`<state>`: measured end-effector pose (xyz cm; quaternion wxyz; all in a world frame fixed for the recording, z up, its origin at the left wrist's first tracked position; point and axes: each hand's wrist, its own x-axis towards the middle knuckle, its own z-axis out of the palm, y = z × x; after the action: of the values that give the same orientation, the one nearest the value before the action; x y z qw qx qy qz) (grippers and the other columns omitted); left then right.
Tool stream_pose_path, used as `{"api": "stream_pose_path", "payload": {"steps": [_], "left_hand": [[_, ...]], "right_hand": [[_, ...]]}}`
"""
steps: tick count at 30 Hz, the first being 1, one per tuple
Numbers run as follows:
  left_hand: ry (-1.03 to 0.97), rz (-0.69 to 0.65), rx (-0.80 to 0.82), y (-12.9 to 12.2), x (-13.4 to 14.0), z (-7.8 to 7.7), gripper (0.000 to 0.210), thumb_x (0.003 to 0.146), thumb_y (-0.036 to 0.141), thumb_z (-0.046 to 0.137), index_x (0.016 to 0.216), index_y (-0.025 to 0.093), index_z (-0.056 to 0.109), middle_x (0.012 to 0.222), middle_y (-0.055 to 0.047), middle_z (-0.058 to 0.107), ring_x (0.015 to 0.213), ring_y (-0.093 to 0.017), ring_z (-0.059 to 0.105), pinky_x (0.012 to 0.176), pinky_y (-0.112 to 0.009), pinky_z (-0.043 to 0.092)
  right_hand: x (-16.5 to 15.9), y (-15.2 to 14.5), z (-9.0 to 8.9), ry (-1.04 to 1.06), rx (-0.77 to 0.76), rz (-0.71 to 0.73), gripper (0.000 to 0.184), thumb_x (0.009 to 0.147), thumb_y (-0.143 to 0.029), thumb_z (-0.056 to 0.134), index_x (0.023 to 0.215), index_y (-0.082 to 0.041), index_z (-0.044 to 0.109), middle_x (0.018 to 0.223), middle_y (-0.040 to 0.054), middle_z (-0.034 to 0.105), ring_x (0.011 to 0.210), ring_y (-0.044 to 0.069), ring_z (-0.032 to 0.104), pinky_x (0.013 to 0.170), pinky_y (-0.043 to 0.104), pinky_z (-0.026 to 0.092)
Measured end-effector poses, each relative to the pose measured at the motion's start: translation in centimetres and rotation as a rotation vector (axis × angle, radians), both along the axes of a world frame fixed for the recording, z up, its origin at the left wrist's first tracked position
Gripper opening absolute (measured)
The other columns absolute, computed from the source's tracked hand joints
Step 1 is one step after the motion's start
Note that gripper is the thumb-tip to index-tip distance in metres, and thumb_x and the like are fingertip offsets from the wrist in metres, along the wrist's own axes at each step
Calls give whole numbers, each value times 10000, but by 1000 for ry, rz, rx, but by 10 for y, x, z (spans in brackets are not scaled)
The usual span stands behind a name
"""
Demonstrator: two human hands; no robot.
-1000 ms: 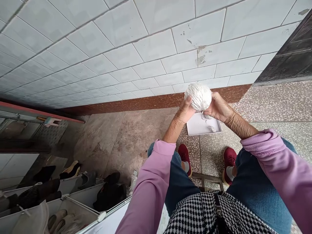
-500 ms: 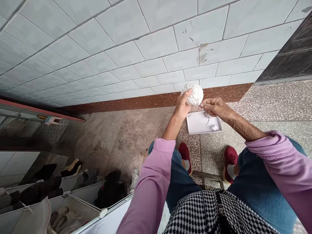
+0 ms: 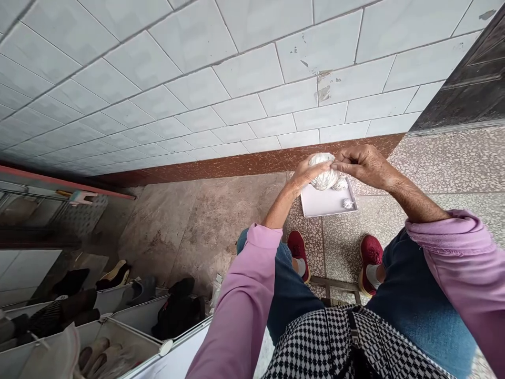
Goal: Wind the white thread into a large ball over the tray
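Observation:
A ball of white yarn [image 3: 324, 180] is gripped in my left hand [image 3: 305, 175], the thumb lying across its front. Close against the ball's right side, my right hand [image 3: 365, 166] pinches with thumb and forefinger. The strand between those fingertips is too fine to make out clearly. Below both hands a shallow white tray [image 3: 321, 206] rests on the floor. In it lies a small clump of white yarn [image 3: 347, 203], and more white yarn [image 3: 340, 183] shows just under the ball, partly hidden by it.
A white tiled wall [image 3: 252, 84] with a brown skirting rises ahead. Red shoes [image 3: 298, 247] stand on the speckled floor before the tray. At lower left is a shoe rack [image 3: 138, 316] holding several shoes. A dark door [image 3: 473, 89] is at the right.
The ball has moved right and down and been turned, my left thumb now pointing toward my right hand. My right hand has risen slightly and moved right, staying close to the ball.

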<state>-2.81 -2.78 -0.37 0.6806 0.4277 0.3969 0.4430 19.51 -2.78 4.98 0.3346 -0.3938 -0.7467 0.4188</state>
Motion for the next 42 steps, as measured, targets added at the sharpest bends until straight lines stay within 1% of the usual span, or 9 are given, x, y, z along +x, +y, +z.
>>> {"api": "stream_pose_path", "payload": {"steps": [4,9,12,16,22,28,33,38,42], "left_hand": [[108,-206,-24,-12,9,8,704,701,849,899,1002,224,782,1039,-134,789,1217,-435,697,1143,-624,508],[-8,-333,-91,-22,7,17,1004,562,860,947,1305,209,769,1170,-184,820,1336,-469,716,1128,-599,580],[-71,-258,-114,-24,4,18,1119,530,875,954,1427,245,727,1276,-188,817,1384,-468,696,1143,-603,587],[-99,-114,-120,-24,6,18,1053,608,851,940,1478,307,702,1402,-167,783,1434,-456,666,1137,-624,599],[-127,-2,-114,-17,11,16,1020,641,862,921,1442,276,688,1413,-158,768,1496,-463,616,1109,-623,618],[-162,159,-84,-8,7,17,854,767,803,863,1404,262,683,1335,-149,769,1492,-461,600,1048,-604,643],[-187,215,-96,-3,6,16,758,827,715,865,1408,257,698,1325,-151,761,1458,-452,624,1043,-605,633],[-208,284,-65,4,4,12,699,839,724,851,1328,240,726,1369,-141,755,1502,-438,607,1076,-586,621],[-180,369,-29,5,1,8,641,802,685,900,1199,204,748,1315,-148,774,1460,-416,641,1116,-554,602]], "right_hand": [[10,11,-3,76,-70,-10,541,854,-750,872,718,-270,663,624,-12,499,619,168,422,565,350,339],[8,22,-10,226,-145,19,588,800,-765,912,688,-266,621,612,-16,523,595,147,428,548,337,365],[-6,28,-21,262,-130,-39,580,837,-737,891,687,-260,598,598,-35,482,575,131,387,537,318,350],[-25,36,-39,287,-113,-164,545,888,-678,851,689,-252,575,628,-28,484,594,139,394,544,302,334],[-35,35,-52,230,-90,-255,438,950,-555,734,682,-252,564,628,-2,497,601,170,424,583,329,347],[-35,25,-54,-13,104,-243,343,960,-377,613,667,-265,475,661,15,564,657,194,481,693,358,370],[-37,19,-55,-198,160,-225,310,968,-313,564,684,-279,445,666,33,547,649,219,474,708,379,321],[-41,5,-51,-287,206,-167,280,1002,-283,558,723,-260,545,667,39,571,648,213,502,695,368,328],[-46,-16,-42,-386,176,-37,263,1020,-262,541,768,-224,607,730,70,653,666,203,532,705,365,346]]}}
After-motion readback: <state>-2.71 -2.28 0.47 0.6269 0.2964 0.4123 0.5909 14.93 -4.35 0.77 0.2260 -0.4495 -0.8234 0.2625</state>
